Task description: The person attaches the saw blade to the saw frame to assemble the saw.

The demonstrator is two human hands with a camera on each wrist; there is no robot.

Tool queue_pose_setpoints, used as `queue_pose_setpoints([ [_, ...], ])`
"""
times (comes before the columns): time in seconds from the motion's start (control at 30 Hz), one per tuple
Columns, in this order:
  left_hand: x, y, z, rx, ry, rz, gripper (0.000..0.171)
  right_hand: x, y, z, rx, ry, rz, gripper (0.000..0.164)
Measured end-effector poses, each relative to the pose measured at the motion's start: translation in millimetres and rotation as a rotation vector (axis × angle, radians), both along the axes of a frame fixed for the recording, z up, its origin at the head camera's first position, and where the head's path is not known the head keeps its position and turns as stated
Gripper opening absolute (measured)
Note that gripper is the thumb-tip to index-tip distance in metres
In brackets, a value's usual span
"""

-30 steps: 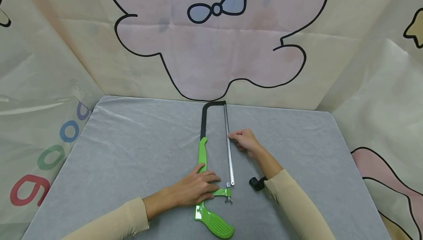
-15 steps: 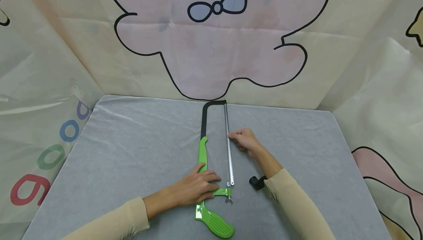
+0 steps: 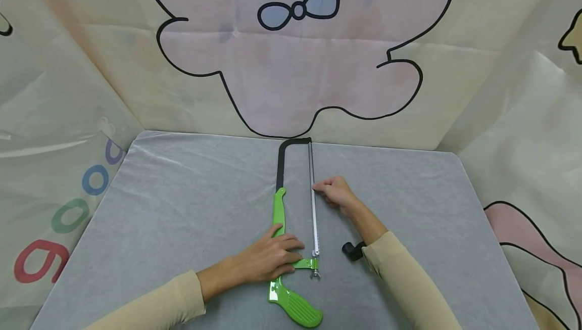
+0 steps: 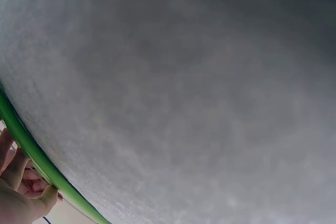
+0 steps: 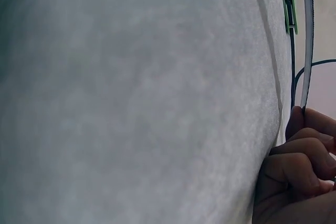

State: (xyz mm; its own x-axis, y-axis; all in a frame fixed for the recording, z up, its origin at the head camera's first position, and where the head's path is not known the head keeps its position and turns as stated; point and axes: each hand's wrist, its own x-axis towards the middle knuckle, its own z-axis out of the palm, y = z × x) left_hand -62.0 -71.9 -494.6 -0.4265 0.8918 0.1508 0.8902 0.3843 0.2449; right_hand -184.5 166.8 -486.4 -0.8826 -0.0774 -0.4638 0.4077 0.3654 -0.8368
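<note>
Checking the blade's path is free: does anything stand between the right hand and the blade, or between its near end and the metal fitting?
Nothing visible does. The right hand pinches the blade, and its near end overlaps the metal fitting in the head view; whether it is seated can't be told. The left hand lies further left.

Hacksaw frame [image 3: 279, 208] partly hidden, left sleeve [image 3: 154, 302] cropped

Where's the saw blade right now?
Head view, just right of centre: the saw blade runs along the hacksaw frame's open side, pinched by the right hand, its near end by the green bracket.
</note>
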Motion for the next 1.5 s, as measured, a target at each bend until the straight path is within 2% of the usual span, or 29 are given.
queue_pose_setpoints([
  [0.53, -0.5, 0.3, -0.2, 0.005, 0.008, -0.002, 0.026, 0.9, -1.0, 1.0, 0.037, 0.029, 0.027, 0.021],
  [0.9, 0.3, 0.2, 0.5, -0.006, 0.003, 0.004, 0.026, 0.5, -2.3, -2.5, 0.05, 0.047, 0.016, 0.018],
  [1.5, 0.9, 0.5, 0.4, -0.005, -0.003, 0.004, 0.024, 2.1, -1.5, -4.6, 0.111, 0.141, 0.054, 0.017],
])
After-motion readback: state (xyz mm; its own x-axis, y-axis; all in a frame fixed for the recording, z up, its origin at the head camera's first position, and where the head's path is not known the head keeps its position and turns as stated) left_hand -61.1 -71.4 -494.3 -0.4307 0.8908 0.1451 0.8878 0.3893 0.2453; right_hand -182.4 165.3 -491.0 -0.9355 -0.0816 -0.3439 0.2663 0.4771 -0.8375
